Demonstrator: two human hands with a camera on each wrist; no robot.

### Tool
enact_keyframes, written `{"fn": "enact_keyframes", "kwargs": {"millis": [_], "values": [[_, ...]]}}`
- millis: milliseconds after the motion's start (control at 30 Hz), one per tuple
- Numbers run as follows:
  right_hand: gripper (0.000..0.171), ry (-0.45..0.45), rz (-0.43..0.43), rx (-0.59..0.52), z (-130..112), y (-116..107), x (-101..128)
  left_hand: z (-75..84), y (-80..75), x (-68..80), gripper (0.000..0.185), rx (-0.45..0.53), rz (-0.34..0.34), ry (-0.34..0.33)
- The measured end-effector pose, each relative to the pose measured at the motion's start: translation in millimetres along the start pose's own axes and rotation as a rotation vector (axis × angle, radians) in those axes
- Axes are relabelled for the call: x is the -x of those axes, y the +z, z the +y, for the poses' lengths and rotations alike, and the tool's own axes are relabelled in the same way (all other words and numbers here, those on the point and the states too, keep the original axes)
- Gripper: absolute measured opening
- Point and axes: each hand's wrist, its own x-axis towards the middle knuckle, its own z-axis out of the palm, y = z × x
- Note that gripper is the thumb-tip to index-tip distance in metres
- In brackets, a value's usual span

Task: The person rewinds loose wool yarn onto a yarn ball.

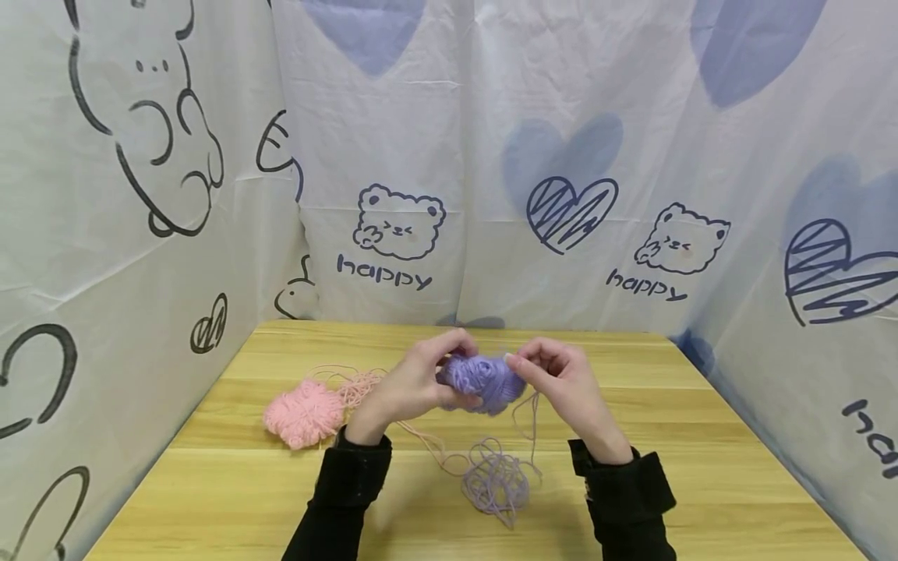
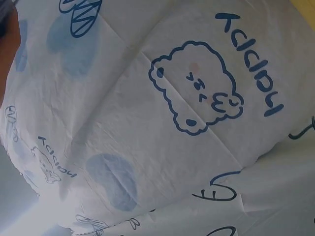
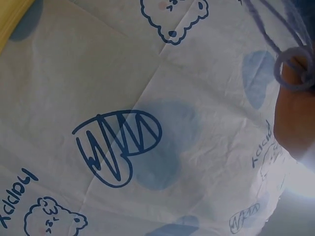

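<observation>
Head view: above a light wooden table [image 1: 701,483], the left hand [image 1: 407,386] curls its fingers round a ball of lilac wool yarn [image 1: 482,380], held up between both hands (clear of the tabletop). The right hand [image 1: 568,382] pinches a strand at the ball's right edge, fingertips drawn together. A loose tangle of lilac yarn [image 1: 495,477] lies on the table below, joined to the ball by a hanging strand. A fluffy pink yarn bundle [image 1: 304,414] rests to the left, with loose pink strands [image 1: 354,383] beside it. Left wrist view: only the white printed cloth backdrop [image 2: 162,147] is clear; the hand's grip cannot be told here. Right wrist view: lilac yarn loops round a finger at the right edge.
</observation>
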Motion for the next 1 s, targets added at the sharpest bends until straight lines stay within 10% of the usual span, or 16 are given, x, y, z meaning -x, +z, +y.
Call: {"fn": "enact_keyframes", "kwargs": {"millis": [433,1000], "values": [[0.011,0.077,0.02,-0.047,7,3,-2,2.6,-8.2,5.8,0.044,0.268,-0.091,0.118],[0.027,0.202,-0.102,-0.066,19,7,-7,8.7,-13.4,6.8,0.05,0.49,0.123,-0.013]]}}
